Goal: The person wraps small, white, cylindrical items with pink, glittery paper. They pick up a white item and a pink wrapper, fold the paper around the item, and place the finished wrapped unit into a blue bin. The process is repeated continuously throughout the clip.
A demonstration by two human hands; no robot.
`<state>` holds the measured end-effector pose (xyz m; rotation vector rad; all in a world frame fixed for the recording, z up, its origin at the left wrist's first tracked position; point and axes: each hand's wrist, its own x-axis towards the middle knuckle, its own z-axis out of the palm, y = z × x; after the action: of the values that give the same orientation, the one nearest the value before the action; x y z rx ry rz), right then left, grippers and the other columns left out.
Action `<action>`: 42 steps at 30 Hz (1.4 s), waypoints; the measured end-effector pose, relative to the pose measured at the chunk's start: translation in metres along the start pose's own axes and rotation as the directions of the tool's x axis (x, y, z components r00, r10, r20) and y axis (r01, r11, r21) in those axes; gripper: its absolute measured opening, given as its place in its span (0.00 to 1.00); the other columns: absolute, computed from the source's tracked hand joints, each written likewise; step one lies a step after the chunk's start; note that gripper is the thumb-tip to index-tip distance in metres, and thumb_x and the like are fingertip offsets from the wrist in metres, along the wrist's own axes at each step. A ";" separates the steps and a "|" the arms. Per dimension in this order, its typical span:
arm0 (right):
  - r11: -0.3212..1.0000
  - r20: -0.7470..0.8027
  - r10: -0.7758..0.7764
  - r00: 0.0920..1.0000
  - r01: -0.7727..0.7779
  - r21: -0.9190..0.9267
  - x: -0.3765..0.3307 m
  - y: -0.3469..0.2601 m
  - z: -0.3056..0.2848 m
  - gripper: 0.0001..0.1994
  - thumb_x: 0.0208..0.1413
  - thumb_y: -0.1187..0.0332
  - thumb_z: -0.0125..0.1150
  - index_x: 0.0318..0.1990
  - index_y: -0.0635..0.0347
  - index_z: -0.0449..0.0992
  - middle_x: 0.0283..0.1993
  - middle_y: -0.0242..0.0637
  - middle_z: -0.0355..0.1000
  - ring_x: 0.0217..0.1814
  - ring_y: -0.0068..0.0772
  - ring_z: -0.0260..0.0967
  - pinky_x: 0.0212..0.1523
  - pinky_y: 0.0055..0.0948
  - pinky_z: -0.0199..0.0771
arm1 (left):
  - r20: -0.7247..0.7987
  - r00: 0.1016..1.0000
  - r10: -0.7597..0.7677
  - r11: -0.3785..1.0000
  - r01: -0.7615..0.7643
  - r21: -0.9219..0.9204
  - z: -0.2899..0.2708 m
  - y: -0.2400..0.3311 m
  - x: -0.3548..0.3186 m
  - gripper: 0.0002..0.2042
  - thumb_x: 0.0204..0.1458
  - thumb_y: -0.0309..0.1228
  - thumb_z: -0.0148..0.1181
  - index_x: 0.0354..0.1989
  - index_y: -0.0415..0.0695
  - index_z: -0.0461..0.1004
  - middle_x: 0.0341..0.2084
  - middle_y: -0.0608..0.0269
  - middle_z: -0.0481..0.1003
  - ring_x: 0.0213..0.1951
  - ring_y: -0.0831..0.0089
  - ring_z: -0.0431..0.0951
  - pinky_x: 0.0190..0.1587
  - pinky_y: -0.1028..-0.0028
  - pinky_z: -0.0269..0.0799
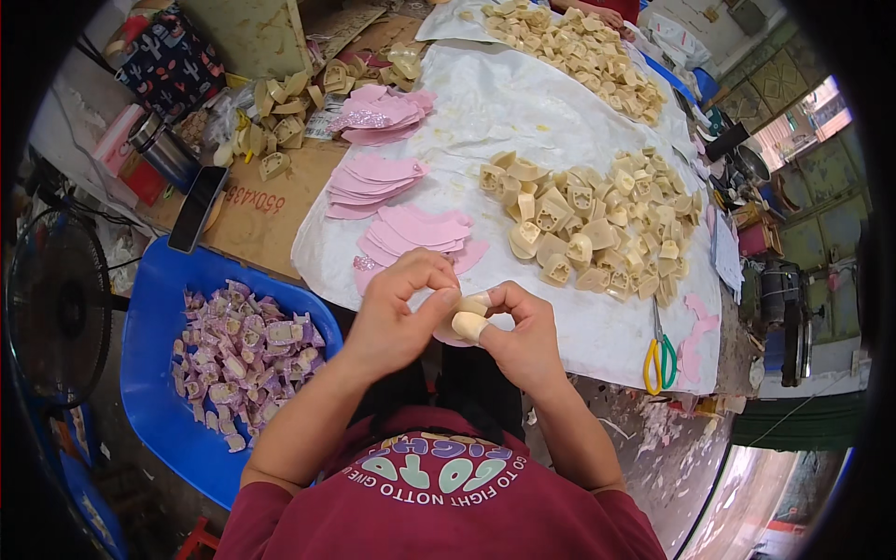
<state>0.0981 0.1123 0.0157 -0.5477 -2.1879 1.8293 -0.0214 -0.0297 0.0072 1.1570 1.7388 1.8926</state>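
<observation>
The cream plastic piece [469, 324] is small, rounded and pale, held above the table's near edge [597, 350]. Your left hand [401, 313] and right hand [523, 331] both pinch it, fingers curled together.

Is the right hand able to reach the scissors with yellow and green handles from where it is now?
Probably yes: the scissors lie uncovered on the white sheet, just right of the right hand. That hand holds a cream piece, though.
</observation>
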 end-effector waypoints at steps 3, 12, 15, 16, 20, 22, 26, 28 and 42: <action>1.000 -0.025 0.011 1.000 -0.011 0.007 0.002 -0.006 0.002 0.09 0.43 0.72 0.68 0.32 0.63 0.74 0.30 0.32 0.73 0.35 0.22 0.68 0.38 0.24 0.68 | -0.189 0.979 0.081 0.978 -0.042 0.204 0.017 0.010 -0.002 0.02 0.49 0.21 0.59 0.29 0.36 0.72 0.29 0.59 0.73 0.39 0.67 0.73 0.45 0.69 0.68; 0.734 0.161 -0.526 0.835 0.542 -0.410 -0.013 -0.035 -0.010 0.44 0.44 0.64 0.71 0.67 0.64 0.52 0.67 0.52 0.55 0.71 0.46 0.50 0.65 0.41 0.53 | -0.207 0.977 -0.058 0.919 -0.029 -0.394 -0.002 0.010 -0.033 0.09 0.49 0.15 0.59 0.38 0.40 0.72 0.53 0.52 0.63 0.45 0.71 0.75 0.51 0.72 0.69; 0.994 -0.052 -0.093 0.994 0.096 0.059 -0.014 -0.002 -0.020 0.47 0.44 0.62 0.72 0.68 0.64 0.48 0.71 0.49 0.50 0.73 0.41 0.46 0.67 0.41 0.50 | -0.161 0.980 0.116 0.952 -0.156 -0.264 0.006 0.024 -0.034 0.11 0.47 0.13 0.60 0.37 0.40 0.72 0.56 0.47 0.61 0.46 0.65 0.76 0.51 0.71 0.70; 0.912 -0.040 -0.017 0.999 0.032 0.410 -0.017 -0.001 -0.015 0.40 0.48 0.65 0.70 0.66 0.65 0.55 0.68 0.48 0.56 0.70 0.38 0.54 0.65 0.41 0.55 | -0.154 0.971 0.185 0.963 -0.210 -0.168 0.010 0.024 -0.034 0.13 0.44 0.11 0.61 0.37 0.41 0.73 0.55 0.46 0.63 0.46 0.62 0.77 0.48 0.70 0.73; 0.739 0.091 -0.005 0.996 -0.057 0.671 -0.027 -0.013 -0.007 0.12 0.56 0.73 0.59 0.47 0.69 0.76 0.49 0.50 0.74 0.55 0.41 0.71 0.61 0.41 0.63 | -0.040 0.936 0.351 0.936 -0.349 0.047 0.008 0.035 -0.032 0.14 0.40 0.13 0.64 0.36 0.41 0.74 0.42 0.50 0.75 0.42 0.64 0.78 0.40 0.73 0.75; 0.706 0.098 -0.038 0.994 -0.043 0.707 -0.027 -0.014 -0.009 0.11 0.57 0.74 0.57 0.45 0.69 0.76 0.49 0.52 0.75 0.54 0.42 0.72 0.61 0.40 0.64 | -0.010 0.925 0.380 0.922 -0.379 0.078 0.004 0.042 -0.029 0.15 0.39 0.13 0.64 0.36 0.41 0.74 0.40 0.50 0.76 0.39 0.64 0.79 0.38 0.73 0.75; 0.652 0.103 -0.040 0.994 -0.052 0.756 -0.033 -0.021 -0.007 0.10 0.57 0.74 0.56 0.44 0.70 0.77 0.48 0.54 0.74 0.54 0.44 0.72 0.60 0.40 0.65 | -0.065 0.950 0.307 0.950 -0.301 0.086 0.002 0.036 -0.034 0.15 0.37 0.13 0.64 0.35 0.41 0.74 0.40 0.49 0.76 0.35 0.62 0.79 0.37 0.71 0.77; 0.726 0.057 -0.046 0.997 -0.005 0.688 -0.037 -0.025 -0.004 0.11 0.57 0.74 0.56 0.44 0.70 0.77 0.48 0.54 0.74 0.55 0.45 0.71 0.61 0.41 0.65 | -0.047 0.915 0.400 0.901 -0.384 0.201 0.003 0.039 -0.030 0.14 0.36 0.14 0.64 0.34 0.40 0.74 0.39 0.48 0.76 0.34 0.61 0.79 0.39 0.68 0.78; 0.841 -0.037 0.007 0.999 0.014 0.541 -0.031 -0.019 -0.001 0.13 0.59 0.70 0.56 0.46 0.71 0.75 0.46 0.48 0.75 0.49 0.36 0.74 0.54 0.35 0.71 | 0.011 0.861 0.508 0.847 -0.502 0.175 0.011 0.043 -0.030 0.10 0.40 0.16 0.64 0.32 0.38 0.75 0.40 0.45 0.75 0.39 0.54 0.80 0.43 0.62 0.78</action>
<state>0.1236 0.0967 0.0366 -0.4420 -1.5224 2.2787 0.0173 -0.0529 0.0365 1.8078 1.7662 2.0793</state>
